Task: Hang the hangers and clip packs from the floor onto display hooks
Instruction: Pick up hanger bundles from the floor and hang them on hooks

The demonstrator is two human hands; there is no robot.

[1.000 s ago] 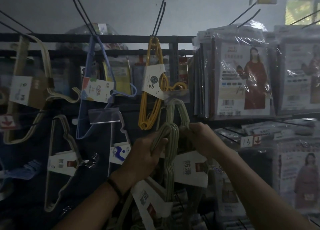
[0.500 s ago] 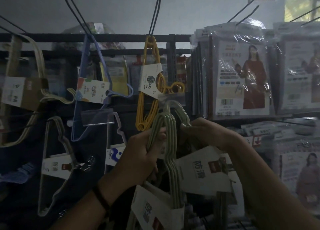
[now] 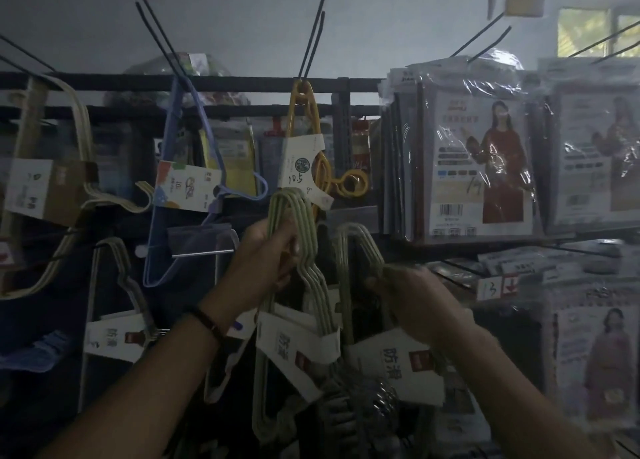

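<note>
My left hand [image 3: 263, 261] grips a bundle of pale green hangers [image 3: 294, 216] near its curved top, lifted in front of the display rack. A white card band wraps that bundle lower down. My right hand [image 3: 412, 296] holds a second pale green hanger bundle [image 3: 356, 247] by its upper side; this one also carries a white card label [image 3: 398, 365]. The two bundles are side by side, slightly apart. Just above them hangs a yellow hanger pack [image 3: 304, 140] on a black display hook [image 3: 313, 43].
A blue hanger pack [image 3: 187, 181] and a cream hanger pack [image 3: 52, 188] hang on hooks to the left, with a white hanger pack [image 3: 114, 306] below. Bagged garment packs [image 3: 474, 157] fill the rack on the right. Bare hooks jut out overhead.
My left hand has raised its bundle higher, up to the yellow pack's label. My right hand has drawn its bundle to the right, so the two bundles have separated.
</note>
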